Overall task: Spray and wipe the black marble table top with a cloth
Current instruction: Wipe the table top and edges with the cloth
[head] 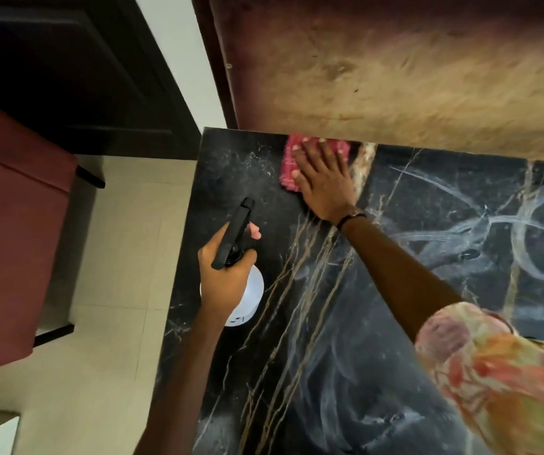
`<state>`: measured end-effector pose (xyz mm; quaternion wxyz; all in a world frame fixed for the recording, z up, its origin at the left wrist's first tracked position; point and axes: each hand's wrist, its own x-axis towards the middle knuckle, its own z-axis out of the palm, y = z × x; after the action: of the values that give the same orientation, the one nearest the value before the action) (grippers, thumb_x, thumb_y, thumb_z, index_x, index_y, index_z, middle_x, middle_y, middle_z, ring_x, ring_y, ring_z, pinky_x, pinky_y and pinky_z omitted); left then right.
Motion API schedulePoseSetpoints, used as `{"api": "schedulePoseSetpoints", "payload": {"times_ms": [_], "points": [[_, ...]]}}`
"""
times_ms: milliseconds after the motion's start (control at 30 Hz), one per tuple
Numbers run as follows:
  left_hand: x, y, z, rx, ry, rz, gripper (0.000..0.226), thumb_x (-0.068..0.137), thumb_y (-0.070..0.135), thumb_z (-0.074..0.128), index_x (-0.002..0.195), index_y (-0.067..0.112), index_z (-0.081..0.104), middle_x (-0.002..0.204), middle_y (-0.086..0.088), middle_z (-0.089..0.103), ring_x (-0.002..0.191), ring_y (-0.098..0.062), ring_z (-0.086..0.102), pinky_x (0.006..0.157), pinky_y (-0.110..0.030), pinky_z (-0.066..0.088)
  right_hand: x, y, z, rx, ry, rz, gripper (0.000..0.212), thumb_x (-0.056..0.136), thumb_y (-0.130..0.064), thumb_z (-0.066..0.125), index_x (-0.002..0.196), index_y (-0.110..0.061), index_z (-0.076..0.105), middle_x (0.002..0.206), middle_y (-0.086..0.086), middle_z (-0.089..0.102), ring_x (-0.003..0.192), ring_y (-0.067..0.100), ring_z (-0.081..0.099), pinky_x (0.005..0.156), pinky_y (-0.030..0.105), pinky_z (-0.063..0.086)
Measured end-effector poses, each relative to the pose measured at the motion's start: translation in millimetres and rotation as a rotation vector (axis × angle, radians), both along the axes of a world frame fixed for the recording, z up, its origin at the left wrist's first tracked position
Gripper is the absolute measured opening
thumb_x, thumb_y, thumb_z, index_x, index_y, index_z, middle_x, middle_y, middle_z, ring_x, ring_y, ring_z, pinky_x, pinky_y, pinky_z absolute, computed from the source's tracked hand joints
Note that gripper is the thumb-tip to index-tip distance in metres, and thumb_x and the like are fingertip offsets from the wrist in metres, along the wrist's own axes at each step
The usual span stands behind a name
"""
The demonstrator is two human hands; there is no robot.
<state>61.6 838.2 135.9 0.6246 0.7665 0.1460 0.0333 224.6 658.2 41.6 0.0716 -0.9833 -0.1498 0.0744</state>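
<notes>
The black marble table top (379, 323) with pale veins fills the lower right of the head view. A pink cloth (292, 159) lies near its far edge, close to the far left corner. My right hand (324, 182) presses flat on the cloth with fingers spread. My left hand (224, 274) grips a spray bottle (247, 290) with a white body and black trigger head, held over the table's left edge, nozzle pointing away. Whitish wet smears (526, 238) curl across the marble to the right.
A worn tan and maroon wall panel (395, 67) rises directly behind the table's far edge. A maroon cushioned chair (11, 224) stands left of the table on a pale tiled floor (109, 339). A dark door (76, 60) is at the upper left.
</notes>
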Motion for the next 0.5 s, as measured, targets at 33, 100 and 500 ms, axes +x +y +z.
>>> {"api": "schedulePoseSetpoints", "payload": {"times_ms": [33, 100, 500], "points": [[-0.5, -5.4, -2.3, -0.003, 0.002, 0.018, 0.033, 0.078, -0.020, 0.053, 0.092, 0.007, 0.066, 0.072, 0.004, 0.064, 0.061, -0.003, 0.060, 0.068, -0.023, 0.051, -14.3, -1.9, -0.5, -0.009, -0.010, 0.080, 0.052, 0.102, -0.043, 0.023, 0.151, -0.028, 0.014, 0.161, -0.001, 0.013, 0.149, 0.025, 0.005, 0.121, 0.048, 0.003], [-2.3, -14.0, -6.6, -0.005, 0.012, 0.053, 0.042, 0.077, -0.021, 0.053, 0.078, 0.020, 0.064, 0.056, 0.010, 0.063, 0.058, 0.002, 0.060, 0.064, -0.011, 0.047, -44.5, -22.0, -0.3, -0.028, -0.028, 0.219, 0.051, 0.101, -0.044, 0.023, 0.150, -0.029, 0.021, 0.159, -0.002, 0.021, 0.148, 0.024, 0.013, 0.120, 0.047, 0.010], [-32.7, -28.5, -12.9, 0.061, 0.037, 0.077, 0.045, 0.078, -0.015, 0.058, 0.078, 0.029, 0.062, 0.064, 0.020, 0.067, 0.064, 0.000, 0.064, 0.067, -0.021, 0.054, 15.5, -69.6, 4.6, 0.008, 0.035, -0.181, 0.054, 0.102, -0.045, 0.019, 0.152, -0.029, 0.007, 0.161, 0.002, 0.004, 0.148, 0.027, -0.001, 0.119, 0.052, -0.004]]}}
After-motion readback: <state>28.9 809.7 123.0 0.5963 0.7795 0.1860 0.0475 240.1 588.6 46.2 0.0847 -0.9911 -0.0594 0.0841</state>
